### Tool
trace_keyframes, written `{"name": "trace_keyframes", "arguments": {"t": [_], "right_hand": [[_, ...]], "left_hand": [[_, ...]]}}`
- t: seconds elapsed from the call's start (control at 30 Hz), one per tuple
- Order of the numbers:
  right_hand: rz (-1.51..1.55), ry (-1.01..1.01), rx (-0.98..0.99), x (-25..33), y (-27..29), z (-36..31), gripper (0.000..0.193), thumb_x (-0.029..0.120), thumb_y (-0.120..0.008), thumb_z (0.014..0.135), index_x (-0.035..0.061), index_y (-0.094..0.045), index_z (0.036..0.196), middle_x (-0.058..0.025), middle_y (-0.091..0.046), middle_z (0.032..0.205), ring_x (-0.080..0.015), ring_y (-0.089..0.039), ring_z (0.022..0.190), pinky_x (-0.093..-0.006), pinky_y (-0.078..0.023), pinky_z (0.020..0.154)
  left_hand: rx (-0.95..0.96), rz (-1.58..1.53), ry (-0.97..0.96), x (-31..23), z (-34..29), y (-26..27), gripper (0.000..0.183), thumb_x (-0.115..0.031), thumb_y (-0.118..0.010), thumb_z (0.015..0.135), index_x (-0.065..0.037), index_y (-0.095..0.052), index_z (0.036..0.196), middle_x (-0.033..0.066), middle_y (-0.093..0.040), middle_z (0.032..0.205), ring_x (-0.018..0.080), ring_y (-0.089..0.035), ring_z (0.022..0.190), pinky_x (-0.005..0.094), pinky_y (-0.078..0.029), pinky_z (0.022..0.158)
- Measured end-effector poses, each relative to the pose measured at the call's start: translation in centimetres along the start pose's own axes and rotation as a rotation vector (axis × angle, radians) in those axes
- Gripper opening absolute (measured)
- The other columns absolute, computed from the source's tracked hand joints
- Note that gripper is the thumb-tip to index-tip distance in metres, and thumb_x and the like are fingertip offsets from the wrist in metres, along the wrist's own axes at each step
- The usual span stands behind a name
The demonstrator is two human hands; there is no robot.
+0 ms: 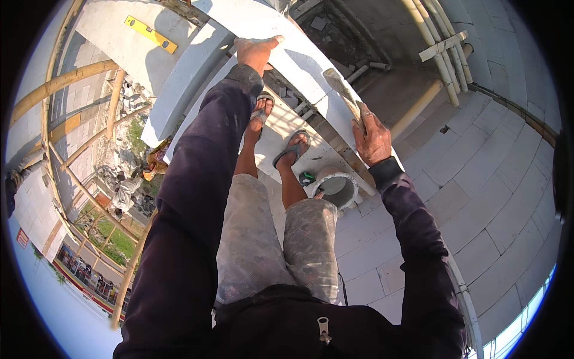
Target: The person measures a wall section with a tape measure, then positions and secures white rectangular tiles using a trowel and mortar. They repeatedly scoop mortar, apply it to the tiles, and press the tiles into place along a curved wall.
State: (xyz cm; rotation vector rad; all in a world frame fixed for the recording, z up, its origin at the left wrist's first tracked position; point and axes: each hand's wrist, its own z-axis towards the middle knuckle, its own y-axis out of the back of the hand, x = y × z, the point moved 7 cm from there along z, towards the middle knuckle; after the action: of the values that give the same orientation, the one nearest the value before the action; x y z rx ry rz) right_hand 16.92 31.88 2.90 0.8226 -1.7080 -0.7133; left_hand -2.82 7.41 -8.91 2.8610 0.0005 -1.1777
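At the top centre my left hand (256, 54) rests on a long white block (236, 17), its thumb spread out to the right. The other fingers are partly hidden behind the hand. To the right, my right hand (373, 136) is closed around a narrow, mortar-crusted hand tool (342, 93). The tool's flat grey end points up and left, over the top of the white block wall (311, 78). Its exact kind is hard to make out at this angle. A second white block (185, 84) stands left of my left hand.
A yellow spirit level (150, 35) lies on a pale board at the upper left. By my sandalled feet stand a mortar-smeared bucket (354, 197) and a black-green tape measure (307, 178). Bamboo scaffolding (113, 105) lines the left, above a drop; bamboo poles (439, 51) stand upper right.
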Motion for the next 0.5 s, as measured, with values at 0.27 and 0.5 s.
{"name": "trace_keyframes", "arguments": {"t": [0.27,0.5], "right_hand": [[0.008,0.016,-0.024,-1.3,-0.4,0.1,0.049,0.015,-0.064,0.088,0.0094,-0.053,0.135,-0.0236,-0.067,0.108,-0.0404,-0.067,0.095,-0.0442,-0.054,0.081],[0.039,0.027,-0.050,2.3,-0.4,1.5,0.042,0.019,-0.062,0.092,-0.0024,-0.055,0.128,-0.0274,-0.067,0.104,-0.0425,-0.067,0.091,-0.0452,-0.053,0.080]], "left_hand": [[-0.057,-0.059,0.045,0.4,0.3,-0.6,0.084,-0.010,-0.079,0.081,0.007,-0.018,0.136,0.0260,-0.046,0.134,0.0399,-0.051,0.124,0.0700,-0.043,0.097],[-0.181,0.042,0.027,1.5,1.6,0.5,0.075,-0.014,-0.085,0.074,0.005,-0.038,0.129,0.0218,-0.055,0.125,0.0340,-0.060,0.113,0.0575,-0.054,0.088]]}}
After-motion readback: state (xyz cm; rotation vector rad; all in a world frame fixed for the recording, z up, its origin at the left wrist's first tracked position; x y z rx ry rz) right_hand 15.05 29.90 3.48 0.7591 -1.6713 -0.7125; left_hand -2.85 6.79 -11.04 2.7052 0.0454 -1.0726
